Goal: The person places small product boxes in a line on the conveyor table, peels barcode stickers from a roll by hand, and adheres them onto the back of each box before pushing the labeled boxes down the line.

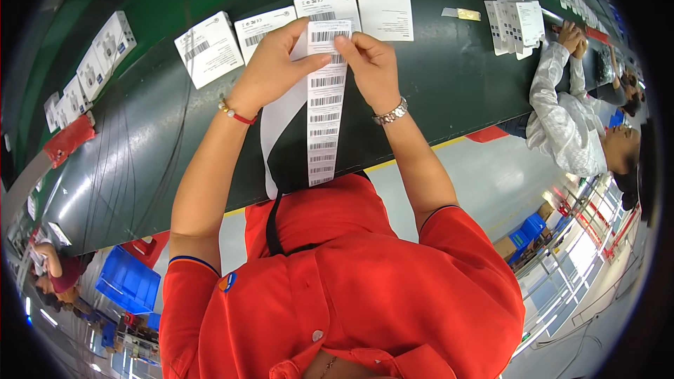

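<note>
White paper dominated the middle of the frame — a long strip of barcode labels (pixel 324 102) hung from both hands down toward the red shirt (pixel 351 274) at the bottom. The left hand (pixel 270 63) pinched the strip near its top edge, thumb and forefinger closed narrowly on the paper, a beaded bracelet (pixel 232 112) at that wrist. The right hand (pixel 372 63) gripped the same top portion from the other side, fingertips pressed together on the uppermost label, a metal watch (pixel 391 114) on its wrist. Beside the strip, to its left, a blank band of backing paper (pixel 281 123) curled downward.

Beyond the hands, in the upper centre, four white boxes (pixel 208 49) lay in a row on the dark green conveyor belt (pixel 140 140), labels facing up. More white boxes (pixel 105 45) sat along the upper left edge, near a red piece (pixel 68 139). A stack of white cartons (pixel 516 22) stood at the upper right — just beside it, another person in a pale shirt (pixel 562 112) leaned over the belt. Blue crates (pixel 128 281) showed at the lower left.
</note>
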Available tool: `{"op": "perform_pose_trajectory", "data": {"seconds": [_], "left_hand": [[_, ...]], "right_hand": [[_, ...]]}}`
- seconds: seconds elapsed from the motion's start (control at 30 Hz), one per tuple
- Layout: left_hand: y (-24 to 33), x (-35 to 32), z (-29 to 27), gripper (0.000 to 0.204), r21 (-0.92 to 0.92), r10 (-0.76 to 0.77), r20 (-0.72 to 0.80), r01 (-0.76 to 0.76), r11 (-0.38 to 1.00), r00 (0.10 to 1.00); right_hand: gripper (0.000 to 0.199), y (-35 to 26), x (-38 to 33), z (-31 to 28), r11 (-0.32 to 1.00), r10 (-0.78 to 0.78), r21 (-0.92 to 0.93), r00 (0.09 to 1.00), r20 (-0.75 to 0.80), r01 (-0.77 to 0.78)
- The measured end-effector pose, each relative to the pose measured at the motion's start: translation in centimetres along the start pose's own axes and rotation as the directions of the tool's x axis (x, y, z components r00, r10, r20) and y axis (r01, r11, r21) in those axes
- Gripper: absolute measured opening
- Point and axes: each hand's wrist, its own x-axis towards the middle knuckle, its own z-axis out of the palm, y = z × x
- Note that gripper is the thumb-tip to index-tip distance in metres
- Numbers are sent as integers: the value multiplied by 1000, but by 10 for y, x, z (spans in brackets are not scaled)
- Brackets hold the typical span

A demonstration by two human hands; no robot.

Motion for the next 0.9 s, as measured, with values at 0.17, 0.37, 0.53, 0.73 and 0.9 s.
{"op": "perform_pose_trajectory", "data": {"seconds": [0.17,0.37,0.53,0.73,0.9], "left_hand": [[2,12,19,33,220,-45,12,42,975,999],[2,30,45,35,484,242,62,-241,841,968],[0,41,58,25,647,215,133,-249,721,968],[-6,41,69,19,716,174,139,-220,663,975],[8,23,48,19,672,190,84,-196,714,978]], "right_hand": [[12,-10,27,-38,782,-562,-498,770,-302,375],[21,6,67,-84,765,-423,-623,857,-296,163],[21,11,71,-80,782,-365,-615,877,-312,107],[24,16,70,-72,434,-634,-892,747,-200,129],[45,17,69,-95,466,-587,-880,777,-226,96]]}}
